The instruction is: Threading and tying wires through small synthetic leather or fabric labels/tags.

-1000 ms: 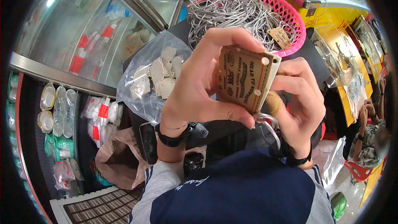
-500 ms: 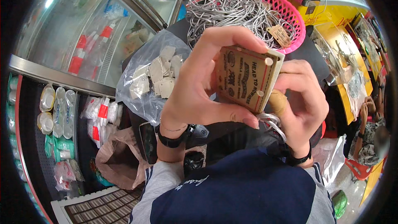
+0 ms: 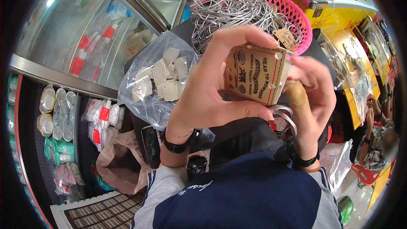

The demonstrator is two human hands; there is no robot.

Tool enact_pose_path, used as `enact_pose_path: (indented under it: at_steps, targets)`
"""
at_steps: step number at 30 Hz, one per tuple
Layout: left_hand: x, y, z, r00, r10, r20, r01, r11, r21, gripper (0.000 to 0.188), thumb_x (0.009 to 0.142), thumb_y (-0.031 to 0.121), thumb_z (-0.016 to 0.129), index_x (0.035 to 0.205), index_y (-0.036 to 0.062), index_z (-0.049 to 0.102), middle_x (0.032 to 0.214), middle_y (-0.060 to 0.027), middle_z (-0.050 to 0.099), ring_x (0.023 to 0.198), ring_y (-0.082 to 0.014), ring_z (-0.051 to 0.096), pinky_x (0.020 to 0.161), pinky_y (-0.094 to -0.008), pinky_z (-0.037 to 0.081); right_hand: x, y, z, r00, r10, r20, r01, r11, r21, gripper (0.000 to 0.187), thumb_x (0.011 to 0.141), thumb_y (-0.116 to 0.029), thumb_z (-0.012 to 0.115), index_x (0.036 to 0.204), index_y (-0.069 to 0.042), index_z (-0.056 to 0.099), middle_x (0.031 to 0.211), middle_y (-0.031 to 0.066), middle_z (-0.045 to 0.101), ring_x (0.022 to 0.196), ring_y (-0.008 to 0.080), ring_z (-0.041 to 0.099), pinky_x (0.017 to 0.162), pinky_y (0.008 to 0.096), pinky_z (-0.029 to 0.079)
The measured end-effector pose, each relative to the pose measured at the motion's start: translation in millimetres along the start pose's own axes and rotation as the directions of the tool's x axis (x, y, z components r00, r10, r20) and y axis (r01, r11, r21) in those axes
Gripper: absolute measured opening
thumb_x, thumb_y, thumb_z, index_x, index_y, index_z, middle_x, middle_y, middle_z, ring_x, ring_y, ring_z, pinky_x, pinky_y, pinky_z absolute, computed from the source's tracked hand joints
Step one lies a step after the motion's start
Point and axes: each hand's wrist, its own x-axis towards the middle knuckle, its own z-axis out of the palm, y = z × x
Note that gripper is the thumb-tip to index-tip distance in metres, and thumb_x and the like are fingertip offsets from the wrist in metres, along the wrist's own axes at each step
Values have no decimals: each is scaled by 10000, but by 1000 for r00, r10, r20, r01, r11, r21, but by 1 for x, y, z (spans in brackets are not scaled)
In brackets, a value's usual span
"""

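Note:
My left hand is closed around a stack of tan printed hang tags, fingers along the top and thumb at the lower edge. Small round holes show along the stack's right side. Against that side, the curled fingers of my right hand work with silver-grey cords, which loop below its fingers. A tan wrap covers one right finger. Slight blur and overlap hide the exact pinch. Beyond my hands, a heap of silver-grey cords fills a pink basket, with a tan tag lying on it.
Left of my hands, a clear plastic bag holds loose pale tags. A brown sack stands open below it. A glass-door fridge and shelves of packaged goods line the left. Another person sits far right.
The tag stack has turned so its printed face shows more squarely. My right fingers have shifted up along its right side. The cord loops below have spread wider.

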Motion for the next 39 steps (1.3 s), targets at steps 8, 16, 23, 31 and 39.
enact_pose_path:
  at_steps: [8, 16, 23, 31, 39]
  targets:
    - [0, -2, -4, 992, 108, 66, -123, 945, 302, 815, 592, -28, 826, 1255, 31, 356, 1199, -90, 468, 1106, -160, 512, 883, -291, 474, -3, 7, -10, 991, -60, 122, 106, 907, -409, 217, 793, 113, 605, 1006, 81, 634, 944, 137, 648, 881, 166, 610, 778, 270, 489]
    - [0, -1, -8, 994, 18, 106, -57, 925, 376, 707, 616, -16, 793, 1218, 29, 425, 1180, -72, 495, 1095, -160, 506, 920, -298, 427, -1, 17, -15, 987, 42, 152, 54, 816, -575, 101, 880, -8, 563, 972, 25, 537, 1049, 59, 512, 915, 99, 504, 779, 219, 418]
    - [-1, 4, -8, 991, -17, 134, -31, 936, 351, 726, 599, -10, 807, 1216, 33, 426, 1177, -69, 494, 1095, -156, 505, 930, -296, 419, -8, 14, -18, 977, 190, 92, -166, 961, -223, 121, 909, -54, 558, 978, 43, 542, 1022, 86, 579, 846, 119, 568, 767, 254, 467]
    - [0, -1, -16, 983, 60, 172, -98, 971, 217, 806, 581, -3, 835, 1247, 34, 383, 1187, -58, 478, 1093, -136, 502, 925, -283, 426, -8, 10, -10, 975, 203, 87, -202, 979, -13, 179, 837, 17, 630, 968, 14, 508, 1017, 101, 599, 870, 130, 593, 795, 269, 484]
    - [-1, 0, -16, 982, 55, 179, -95, 970, 224, 801, 584, -3, 834, 1247, 33, 385, 1197, -57, 472, 1087, -133, 504, 922, -282, 426, -11, 10, -13, 987, 132, 87, -115, 976, -185, 250, 816, 44, 639, 1057, 62, 573, 1041, 100, 600, 910, 122, 571, 805, 251, 454]
